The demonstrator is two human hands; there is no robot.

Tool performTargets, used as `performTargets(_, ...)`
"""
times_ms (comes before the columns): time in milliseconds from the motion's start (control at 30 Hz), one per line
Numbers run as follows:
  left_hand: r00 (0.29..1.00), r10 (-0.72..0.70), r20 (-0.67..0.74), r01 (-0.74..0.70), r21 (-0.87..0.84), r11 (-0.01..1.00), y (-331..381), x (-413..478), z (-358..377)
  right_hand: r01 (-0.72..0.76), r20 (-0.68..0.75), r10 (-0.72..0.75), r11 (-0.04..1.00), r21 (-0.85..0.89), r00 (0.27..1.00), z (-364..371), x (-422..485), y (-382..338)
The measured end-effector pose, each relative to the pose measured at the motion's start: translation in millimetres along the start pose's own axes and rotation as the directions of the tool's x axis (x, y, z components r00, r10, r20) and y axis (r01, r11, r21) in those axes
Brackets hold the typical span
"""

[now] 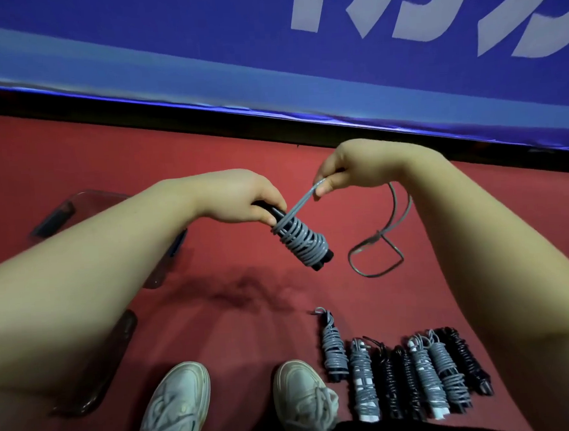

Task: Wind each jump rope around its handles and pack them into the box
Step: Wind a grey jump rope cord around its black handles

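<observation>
My left hand (242,199) grips the black handles of a grey jump rope (302,242), which has many grey turns wound around it. My right hand (346,167) pinches the taut grey cord just above the bundle. The loose rest of the cord (377,243) hangs from my right hand and loops on the red floor. A transparent box (88,206) lies on the floor at the left, mostly hidden under my left arm. Several wound ropes (407,377), grey and black, lie in a row at the lower right.
A clear lid or second box part (112,356) lies on the floor under my left forearm. My two white shoes (240,402) stand at the bottom. A blue banner wall (268,51) with a dark base runs across the back.
</observation>
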State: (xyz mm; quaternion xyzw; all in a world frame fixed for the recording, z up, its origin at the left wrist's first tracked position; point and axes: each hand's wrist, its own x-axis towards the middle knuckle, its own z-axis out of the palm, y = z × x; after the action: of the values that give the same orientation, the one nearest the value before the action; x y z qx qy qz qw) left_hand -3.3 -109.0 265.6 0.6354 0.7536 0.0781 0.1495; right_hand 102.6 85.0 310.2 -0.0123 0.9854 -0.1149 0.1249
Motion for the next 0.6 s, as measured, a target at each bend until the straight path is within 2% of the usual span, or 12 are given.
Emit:
performTargets(100,0.999,0.003,0.043,-0.002,-0.018,1.000,4.3,2.1,-0.8,-0.061,0.146,0.019,0.956,0.286,0.989,4.8,-9.3,7.2)
performTargets(167,0.998,-0.054,0.038,0.055,-0.015,0.998,1.3,4.2,-1.7,-0.092,0.238,0.006,0.931,0.353,0.971,2.2,-16.6,9.4)
performTargets(267,0.984,-0.178,-0.015,0.175,-0.123,0.977,-8.3,5.6,-3.8,-0.028,0.274,-0.044,0.967,0.252,0.961,-7.2,-23.6,7.0)
performTargets(333,0.980,-0.199,0.000,0.197,-0.150,0.969,-9.2,9.5,-5.2,0.023,0.240,-0.069,0.982,0.189,0.968,-11.9,-26.0,1.9)
performTargets(433,0.982,-0.166,0.092,0.174,-0.089,0.981,0.9,14.7,-3.6,0.004,0.173,-0.032,0.987,0.158,0.984,-14.1,-21.2,-3.9)
performTargets(533,0.985,-0.084,0.152,0.090,-0.031,0.996,11.0,14.4,-1.9,-0.024,0.126,0.017,0.998,0.053,0.992,-9.0,-7.9,8.2)
performTargets(600,0.992,-0.019,0.127,0.022,-0.026,0.999,17.8,9.7,-5.3,-0.046,0.134,0.024,0.985,0.165,0.991,6.2,-2.2,21.9)
